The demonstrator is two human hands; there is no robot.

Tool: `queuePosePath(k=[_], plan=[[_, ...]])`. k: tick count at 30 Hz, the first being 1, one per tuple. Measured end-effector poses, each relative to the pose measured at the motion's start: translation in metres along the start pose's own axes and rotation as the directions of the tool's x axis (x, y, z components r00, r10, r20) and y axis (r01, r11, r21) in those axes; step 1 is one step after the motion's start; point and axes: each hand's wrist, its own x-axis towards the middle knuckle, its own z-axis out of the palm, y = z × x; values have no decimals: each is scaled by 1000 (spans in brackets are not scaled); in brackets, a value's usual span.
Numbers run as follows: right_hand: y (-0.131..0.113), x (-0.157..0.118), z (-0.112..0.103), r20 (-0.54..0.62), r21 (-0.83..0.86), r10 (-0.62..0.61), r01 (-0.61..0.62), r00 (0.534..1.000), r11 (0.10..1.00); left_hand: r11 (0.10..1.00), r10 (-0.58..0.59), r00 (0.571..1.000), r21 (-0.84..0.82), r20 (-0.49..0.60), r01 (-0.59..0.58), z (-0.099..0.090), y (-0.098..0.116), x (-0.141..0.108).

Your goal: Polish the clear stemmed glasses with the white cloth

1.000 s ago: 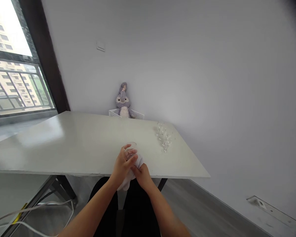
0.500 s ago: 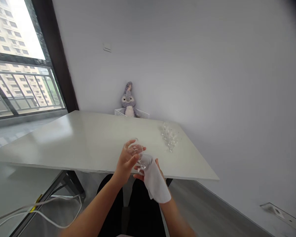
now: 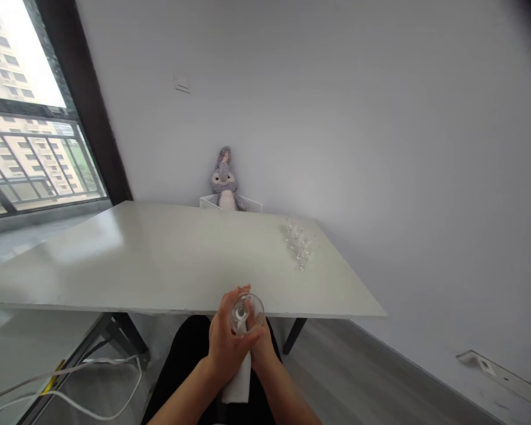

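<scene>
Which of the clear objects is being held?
The glass between the left hand and the right hand; the other clear objects cluster on the table, farther right.

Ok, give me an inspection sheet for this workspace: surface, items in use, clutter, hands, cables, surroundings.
Surface: white tabletop, glossy, bright reflection at left.
Items in use: clear stemmed glass; white cloth hanging below it.
Clutter: clear items grouped toward the far right, too small to identify.
Hands: left hand around the glass; right hand close against it, grip partly hidden.
Cables: white cables at lower left, below the tabletop.
Surroundings: long-eared plush toy in white basket, beyond the tabletop; window at left.
</scene>
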Motion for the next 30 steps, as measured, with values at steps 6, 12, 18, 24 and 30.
queuePosePath(k=[6, 12, 18, 24, 30], plan=[[14, -6, -25, 165, 34, 224, -233, 960, 972, 989, 27, 994, 148, -107, -11, -10, -14, 8], [-21, 37, -87, -178, -262, -25, -22, 984, 965, 985, -129, 965, 80, -230, 151, -24, -28, 33], [-57, 117, -133, -105, -791, -276, 88, 955, 606, 976, -210, 953, 12, -219, 218, -19, -28, 46], [-42, 124, -152, 30, -955, -164, 76, 986, 286, 971, -238, 959, -40, -152, 235, -7, -23, 52], [-37, 126, -157, -8, -956, -209, 54, 978, 289, 947, -313, 944, -108, -105, 302, -2, -24, 62]])
